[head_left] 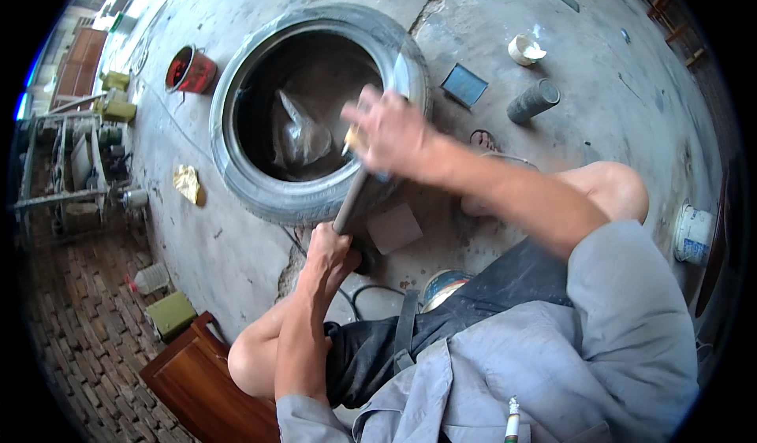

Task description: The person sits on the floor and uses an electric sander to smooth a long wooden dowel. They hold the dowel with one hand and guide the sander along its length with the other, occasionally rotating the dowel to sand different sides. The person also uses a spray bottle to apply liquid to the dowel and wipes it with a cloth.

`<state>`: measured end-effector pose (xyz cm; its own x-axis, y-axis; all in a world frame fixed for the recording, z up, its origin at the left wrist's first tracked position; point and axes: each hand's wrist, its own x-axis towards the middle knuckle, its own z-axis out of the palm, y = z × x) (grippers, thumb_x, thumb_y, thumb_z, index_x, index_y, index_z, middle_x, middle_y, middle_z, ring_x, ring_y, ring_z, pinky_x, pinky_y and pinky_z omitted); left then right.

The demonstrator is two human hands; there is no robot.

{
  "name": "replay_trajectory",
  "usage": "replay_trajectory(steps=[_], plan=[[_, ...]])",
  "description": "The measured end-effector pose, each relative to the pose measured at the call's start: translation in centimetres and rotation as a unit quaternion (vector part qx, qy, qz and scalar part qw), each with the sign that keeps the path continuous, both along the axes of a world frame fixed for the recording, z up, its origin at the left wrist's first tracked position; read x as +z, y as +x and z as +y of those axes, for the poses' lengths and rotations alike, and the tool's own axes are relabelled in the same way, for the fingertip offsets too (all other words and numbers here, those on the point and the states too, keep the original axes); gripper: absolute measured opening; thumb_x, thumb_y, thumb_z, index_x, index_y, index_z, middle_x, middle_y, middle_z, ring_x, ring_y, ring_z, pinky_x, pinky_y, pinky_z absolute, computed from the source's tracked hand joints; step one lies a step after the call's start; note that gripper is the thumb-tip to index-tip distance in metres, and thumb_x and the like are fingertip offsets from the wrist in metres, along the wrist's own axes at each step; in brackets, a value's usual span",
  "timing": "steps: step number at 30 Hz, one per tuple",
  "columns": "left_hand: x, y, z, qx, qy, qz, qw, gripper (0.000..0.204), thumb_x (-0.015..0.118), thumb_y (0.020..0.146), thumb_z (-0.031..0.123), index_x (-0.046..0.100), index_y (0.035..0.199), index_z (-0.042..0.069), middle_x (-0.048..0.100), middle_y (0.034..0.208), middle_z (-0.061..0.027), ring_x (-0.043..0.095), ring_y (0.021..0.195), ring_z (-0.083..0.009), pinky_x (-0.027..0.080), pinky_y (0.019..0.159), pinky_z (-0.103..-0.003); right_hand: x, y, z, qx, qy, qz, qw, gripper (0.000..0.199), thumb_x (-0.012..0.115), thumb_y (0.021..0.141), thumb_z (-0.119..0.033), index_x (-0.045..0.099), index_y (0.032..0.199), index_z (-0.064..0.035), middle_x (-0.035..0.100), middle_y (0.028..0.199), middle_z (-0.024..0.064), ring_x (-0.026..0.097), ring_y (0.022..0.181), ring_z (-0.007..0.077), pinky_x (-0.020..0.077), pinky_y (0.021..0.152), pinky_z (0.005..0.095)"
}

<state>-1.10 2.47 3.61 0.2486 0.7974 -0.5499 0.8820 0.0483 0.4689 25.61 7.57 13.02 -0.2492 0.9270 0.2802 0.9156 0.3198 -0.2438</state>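
My left hand (327, 247) is wrapped round a grey rod (350, 199) that slants up over the near rim of a tyre (236, 171). My right hand (390, 133), smeared by motion, is at the rod's upper end. A small tan piece (356, 140) with a pale tip shows at its fingers; its kind is unclear. The tyre lies flat on the floor, grey with dust. Inside its opening rests a clear plastic bag (303, 137) with something in it. A flat greyish square piece (395, 228) lies between the tyre and my legs.
A red bucket (189, 71) stands left of the tyre. To its right are a blue rectangular tray (465, 86), a dark cylinder (534, 101) and a white cup (526, 50). A white tub (694, 234) stands far right. A metal frame (79, 163) and wooden panel (209, 372) are left.
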Motion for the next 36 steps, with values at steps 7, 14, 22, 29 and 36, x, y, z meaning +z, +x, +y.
replay_trajectory(steps=[7,14,22,29,36], plan=[[-0.2,0.0,0.7,-0.012,-0.052,-0.032,0.998,0.024,0.061,0.082,0.016,0.069,0.088,-0.006,0.065,0.068,-0.0183,0.065,0.060,-0.0269,0.051,0.059,-0.043,0.6,-3.3,-5.6,0.009,-0.071,0.113,0.991,0.030,0.071,0.083,-0.016,0.061,0.109,-0.0069,0.055,0.114,0.0196,0.058,0.108,0.0399,0.0625,0.074,0.0451],[1.6,0.2,-1.2,0.015,0.041,0.069,0.997,0.024,0.063,0.083,0.018,0.072,0.097,0.000,0.070,0.084,-0.0282,0.070,0.086,-0.0446,0.055,0.078,-0.051,2.0,3.9,2.1,-0.063,-0.136,0.028,0.988,0.021,0.068,0.084,-0.024,0.071,0.099,-0.0098,0.057,0.117,0.0087,0.054,0.113,0.0344,0.0540,0.092,0.0494],[-0.4,2.0,-3.3,-0.002,0.158,0.177,0.971,0.023,0.064,0.087,0.024,0.062,0.090,0.001,0.069,0.079,-0.0276,0.070,0.075,-0.0454,0.056,0.068,-0.054,2.3,2.8,4.9,-0.100,-0.289,0.016,0.952,0.058,0.081,0.075,-0.026,0.059,0.125,-0.0074,0.053,0.127,0.0206,0.055,0.117,0.0402,0.0574,0.092,0.0443],[-2.1,0.2,-4.0,-0.048,0.200,0.145,0.968,0.021,0.064,0.087,0.024,0.062,0.089,0.003,0.069,0.075,-0.0270,0.069,0.073,-0.0447,0.055,0.066,-0.054,1.3,-5.8,-4.1,0.080,-0.157,0.101,0.979,0.030,0.070,0.084,-0.017,0.061,0.111,-0.0069,0.054,0.114,0.0199,0.059,0.109,0.0410,0.0605,0.082,0.0498],[0.2,1.7,-2.8,0.019,0.120,0.144,0.982,0.022,0.062,0.086,0.020,0.067,0.095,0.001,0.069,0.081,-0.0286,0.070,0.083,-0.0463,0.055,0.075,-0.054,1.2,3.0,2.8,0.054,-0.114,-0.059,0.990,0.029,0.067,0.088,-0.031,0.068,0.108,-0.0099,0.058,0.112,0.0133,0.059,0.101,0.0340,0.0583,0.081,0.0463]])
